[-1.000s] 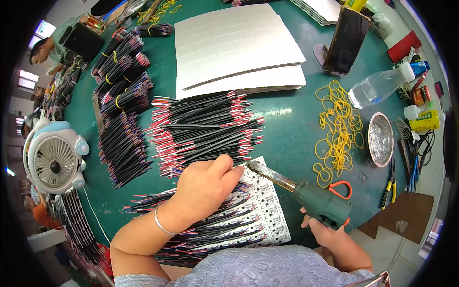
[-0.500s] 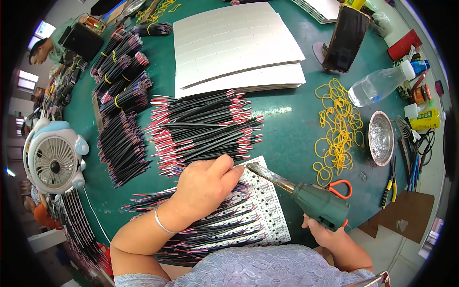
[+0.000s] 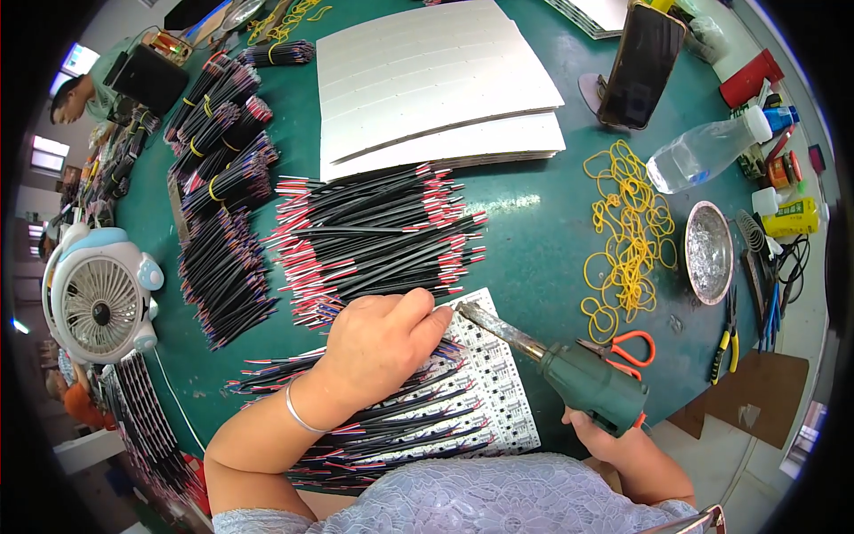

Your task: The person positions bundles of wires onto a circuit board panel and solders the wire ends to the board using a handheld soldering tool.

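My right hand (image 3: pixel 592 434) is wrapped round the grip of a green soldering gun (image 3: pixel 594 387). Its long metal barrel slants up and left, and the tip rests at the far edge of a white circuit board panel (image 3: pixel 505 392). Right beside the tip, my left hand (image 3: pixel 378 343) has thumb and forefinger pinched together over the board; whatever is between them is hidden. Rows of black wires with red and white ends (image 3: pixel 391 436) run across the board's left part, partly under my left hand and forearm. Beyond my left hand lies a pile of loose black wires (image 3: pixel 374 236).
White panels (image 3: pixel 436 80) are stacked at the back. Bundled wires (image 3: pixel 236 182) and a fan (image 3: pixel 102 298) stand left. Rightward are yellow rubber bands (image 3: pixel 623 240), a metal bowl (image 3: pixel 709 254), a bottle (image 3: pixel 712 151), a phone (image 3: pixel 645 67), orange-handled scissors (image 3: pixel 633 349) and pliers (image 3: pixel 725 343). Another person (image 3: pixel 80 98) sits far left.
The whole view has shifted slightly. Both hands and the soldering gun keep nearly the same place, the gun's body tilting a little; more of the scissors shows behind it.
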Motion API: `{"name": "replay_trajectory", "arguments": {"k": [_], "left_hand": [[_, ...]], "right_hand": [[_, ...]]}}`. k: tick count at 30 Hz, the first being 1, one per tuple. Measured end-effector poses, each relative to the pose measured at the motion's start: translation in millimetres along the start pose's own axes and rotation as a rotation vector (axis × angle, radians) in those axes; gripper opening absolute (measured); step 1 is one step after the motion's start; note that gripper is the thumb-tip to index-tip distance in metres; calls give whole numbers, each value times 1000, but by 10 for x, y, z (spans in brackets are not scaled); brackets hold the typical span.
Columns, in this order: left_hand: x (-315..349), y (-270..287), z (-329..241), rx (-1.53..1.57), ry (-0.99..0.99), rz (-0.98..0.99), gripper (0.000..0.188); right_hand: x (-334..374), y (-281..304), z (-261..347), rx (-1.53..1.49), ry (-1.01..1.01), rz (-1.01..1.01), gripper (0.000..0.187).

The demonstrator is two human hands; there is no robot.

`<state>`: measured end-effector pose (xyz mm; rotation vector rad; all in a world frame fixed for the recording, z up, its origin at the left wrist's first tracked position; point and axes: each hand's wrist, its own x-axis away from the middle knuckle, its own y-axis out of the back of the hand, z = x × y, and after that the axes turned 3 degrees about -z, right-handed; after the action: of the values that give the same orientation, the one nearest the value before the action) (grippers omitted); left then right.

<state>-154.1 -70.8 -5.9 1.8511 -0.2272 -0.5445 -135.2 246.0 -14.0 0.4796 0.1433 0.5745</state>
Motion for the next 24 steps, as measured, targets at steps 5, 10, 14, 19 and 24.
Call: {"name": "replay_trajectory", "arguments": {"k": [5, 10, 14, 19, 24], "left_hand": [[-14, 11, 5, -9, -16, -5, 23], [11, -14, 17, -1, -17, -24, 23], [18, -7, 8, -8, -23, -28, 23], [56, 20, -25, -9, 0, -13, 25], [29, 259, -30, -43, 45, -24, 23]], "right_hand": [[109, 28, -44, -42, -67, 23, 44], [32, 14, 146, -543, -324, -352, 70], [-5, -91, 207, -664, -306, -439, 73], [34, -53, 196, -651, -298, -379, 70], [21, -19, 96, -686, -290, -384, 67]]}}
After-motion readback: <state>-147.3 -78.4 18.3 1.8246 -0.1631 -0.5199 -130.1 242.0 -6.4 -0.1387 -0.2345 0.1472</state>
